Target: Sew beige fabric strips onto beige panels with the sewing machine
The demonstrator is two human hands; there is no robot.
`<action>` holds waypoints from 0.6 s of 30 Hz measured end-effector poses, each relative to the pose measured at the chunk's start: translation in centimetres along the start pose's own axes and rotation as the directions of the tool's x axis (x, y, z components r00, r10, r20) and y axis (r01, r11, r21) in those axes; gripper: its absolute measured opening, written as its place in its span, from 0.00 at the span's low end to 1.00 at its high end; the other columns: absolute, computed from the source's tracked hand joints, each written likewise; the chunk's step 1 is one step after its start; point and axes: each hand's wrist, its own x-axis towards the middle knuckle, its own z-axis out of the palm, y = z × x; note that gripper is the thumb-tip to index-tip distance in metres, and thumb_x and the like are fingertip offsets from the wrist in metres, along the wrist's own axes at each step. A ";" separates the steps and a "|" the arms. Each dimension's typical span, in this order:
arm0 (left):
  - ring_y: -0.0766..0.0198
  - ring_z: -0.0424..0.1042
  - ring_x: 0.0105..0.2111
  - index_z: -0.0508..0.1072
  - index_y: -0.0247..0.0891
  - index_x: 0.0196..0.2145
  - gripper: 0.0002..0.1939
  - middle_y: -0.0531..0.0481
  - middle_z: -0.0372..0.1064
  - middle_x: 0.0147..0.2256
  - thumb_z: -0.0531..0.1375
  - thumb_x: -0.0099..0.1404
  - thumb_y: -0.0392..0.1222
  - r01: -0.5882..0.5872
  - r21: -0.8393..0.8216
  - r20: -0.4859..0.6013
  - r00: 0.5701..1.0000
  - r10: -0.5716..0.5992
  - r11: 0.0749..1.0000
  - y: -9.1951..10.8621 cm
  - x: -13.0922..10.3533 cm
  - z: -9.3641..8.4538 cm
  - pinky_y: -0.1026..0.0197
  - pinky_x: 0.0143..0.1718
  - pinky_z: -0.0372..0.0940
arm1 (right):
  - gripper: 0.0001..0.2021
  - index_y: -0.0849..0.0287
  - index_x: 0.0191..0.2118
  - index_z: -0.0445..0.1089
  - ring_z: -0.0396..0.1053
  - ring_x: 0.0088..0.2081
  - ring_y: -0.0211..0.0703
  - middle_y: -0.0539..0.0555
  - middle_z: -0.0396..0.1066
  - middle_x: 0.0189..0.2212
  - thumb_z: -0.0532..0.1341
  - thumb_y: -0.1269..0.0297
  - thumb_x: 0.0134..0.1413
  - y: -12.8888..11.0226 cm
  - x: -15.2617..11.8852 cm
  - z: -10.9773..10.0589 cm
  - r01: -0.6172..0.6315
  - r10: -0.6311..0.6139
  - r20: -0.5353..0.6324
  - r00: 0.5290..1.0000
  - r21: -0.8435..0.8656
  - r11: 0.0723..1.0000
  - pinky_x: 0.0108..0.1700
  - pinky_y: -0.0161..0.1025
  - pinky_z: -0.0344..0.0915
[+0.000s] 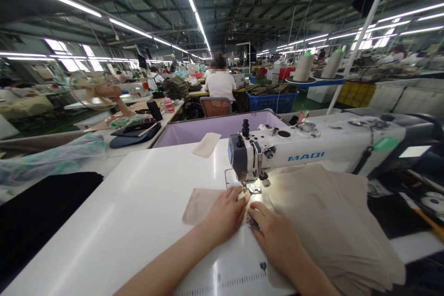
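Note:
Beside the needle of a white sewing machine [305, 145], my left hand [227, 215] presses on a beige cloth piece [199, 206], its fingers bent together near the presser foot. My right hand [274, 233] is just to the right, its thumb and fingers closed around a small dark metal object [254, 224], only partly visible. A stack of beige cloth [326, 217] lies under and right of the machine arm. Farther back on the white table [138, 203] rests a small beige piece [207, 144].
A purple-lined bin [208, 129] adjoins the table's back edge. Black cloth [45, 212] lies at the left. Thread cones [303, 67] stand behind the machine. A fan [104, 92] is at the back left, and a person in white [220, 85] sits ahead.

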 end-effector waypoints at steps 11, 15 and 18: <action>0.49 0.66 0.54 0.68 0.37 0.57 0.16 0.39 0.67 0.54 0.54 0.73 0.36 -0.040 -0.012 -0.036 0.999 0.040 0.999 -0.2 0.0 0.2 0.45 0.56 0.68 | 0.16 0.55 0.49 0.74 0.75 0.47 0.48 0.51 0.75 0.51 0.58 0.75 0.59 0.3 0.1 0.0 -0.004 0.003 0.003 1.000 0.046 0.999 0.47 0.39 0.68; 0.48 0.66 0.54 0.68 0.37 0.58 0.16 0.40 0.68 0.54 0.54 0.74 0.38 -0.026 -0.015 -0.021 0.999 0.025 1.000 -0.2 0.2 -0.1 0.45 0.56 0.68 | 0.14 0.56 0.49 0.73 0.76 0.45 0.48 0.51 0.76 0.49 0.58 0.74 0.59 0.2 0.4 -0.3 -0.022 0.022 -0.007 1.000 0.042 0.999 0.44 0.38 0.68; 0.48 0.67 0.54 0.68 0.36 0.58 0.16 0.39 0.68 0.54 0.54 0.74 0.38 -0.022 -0.002 -0.012 1.000 0.022 1.000 -0.3 0.3 -0.4 0.45 0.56 0.68 | 0.12 0.55 0.47 0.73 0.76 0.44 0.47 0.51 0.76 0.48 0.58 0.73 0.60 0.1 0.4 -0.5 -0.031 0.031 0.000 1.000 0.036 0.999 0.43 0.37 0.67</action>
